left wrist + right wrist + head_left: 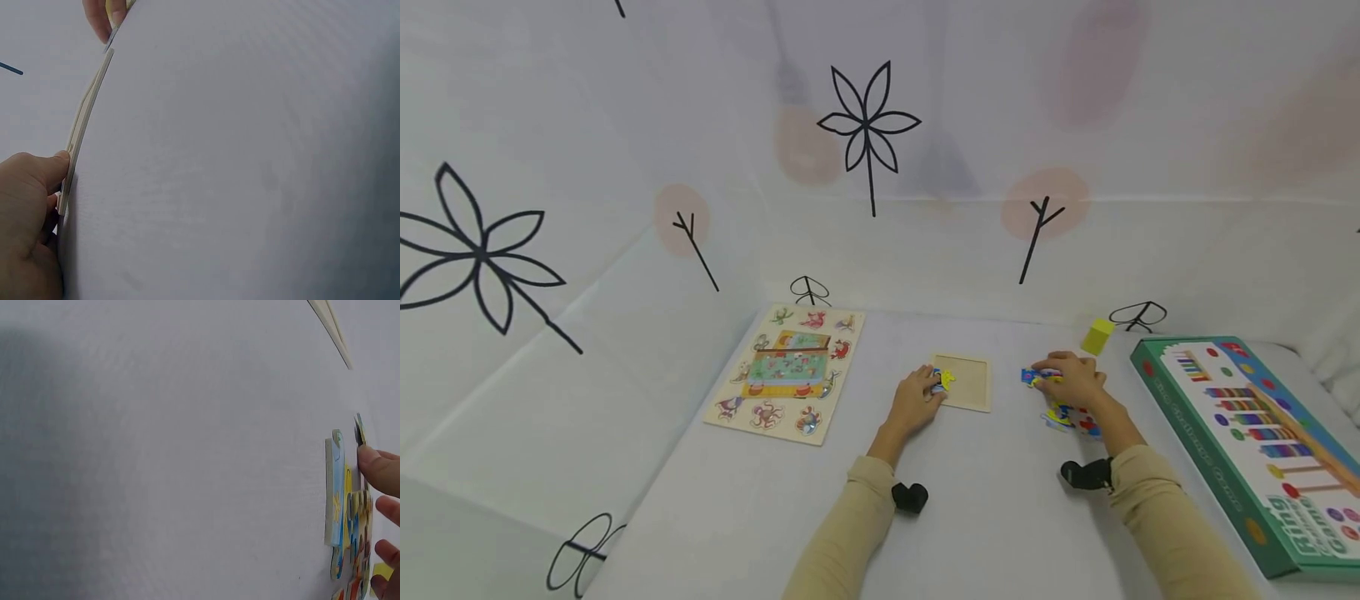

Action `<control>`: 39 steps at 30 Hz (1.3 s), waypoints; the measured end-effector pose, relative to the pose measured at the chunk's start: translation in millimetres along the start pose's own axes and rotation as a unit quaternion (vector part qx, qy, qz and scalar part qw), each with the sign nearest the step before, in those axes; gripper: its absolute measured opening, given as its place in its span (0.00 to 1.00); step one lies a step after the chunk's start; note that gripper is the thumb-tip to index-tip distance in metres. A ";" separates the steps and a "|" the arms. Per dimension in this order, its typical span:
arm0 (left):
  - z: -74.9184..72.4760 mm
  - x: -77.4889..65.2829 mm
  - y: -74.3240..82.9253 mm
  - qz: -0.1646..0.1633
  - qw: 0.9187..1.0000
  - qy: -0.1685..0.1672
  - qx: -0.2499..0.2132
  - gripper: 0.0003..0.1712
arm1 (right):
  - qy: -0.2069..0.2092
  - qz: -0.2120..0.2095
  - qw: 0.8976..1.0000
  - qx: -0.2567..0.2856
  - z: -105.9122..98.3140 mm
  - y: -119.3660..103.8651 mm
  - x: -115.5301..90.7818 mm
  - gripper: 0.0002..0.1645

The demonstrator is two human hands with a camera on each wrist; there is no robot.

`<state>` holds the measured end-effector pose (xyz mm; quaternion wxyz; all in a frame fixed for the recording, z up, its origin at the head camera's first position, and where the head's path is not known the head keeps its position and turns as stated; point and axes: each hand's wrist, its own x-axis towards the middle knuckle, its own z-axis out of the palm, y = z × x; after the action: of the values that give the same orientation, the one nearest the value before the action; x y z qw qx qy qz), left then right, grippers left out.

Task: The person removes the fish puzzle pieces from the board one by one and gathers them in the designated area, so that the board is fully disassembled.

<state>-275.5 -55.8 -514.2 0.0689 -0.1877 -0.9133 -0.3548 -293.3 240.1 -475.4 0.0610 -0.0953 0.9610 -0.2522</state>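
Observation:
My left hand (917, 397) grips the left side of a shallow square wooden puzzle tray (972, 385). A blue-and-yellow puzzle piece (947, 381) lies in the tray beside the fingers. In the left wrist view, the thumb of the left hand (28, 187) presses the tray's near edge (84, 119). To the right of the tray, my right hand (1073, 380) pinches a blue puzzle piece (1027, 377). Under and before that hand lie several loose colourful puzzle pieces (1060, 419), partly hidden. The right wrist view shows the thumb (378, 470) close above these pieces (336, 494).
A wooden picture board (722, 408) with sea animals lies at the left. A yellow block (1098, 336) stands behind the right hand. At the right is a large green game box (1247, 450). Patterned white cloth (880, 250) rises behind the table.

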 end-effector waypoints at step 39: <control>4.7 -6.2 8.4 -0.036 0.995 0.095 -0.004 0.14 | 0.074 -0.067 0.995 0.032 84.2 -122.7 36.3 0.18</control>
<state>-266.5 -48.7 -514.0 0.1416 -0.1204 -0.9076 -0.3765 -296.0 87.7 -489.9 -0.0241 -0.1387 0.9458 -0.2926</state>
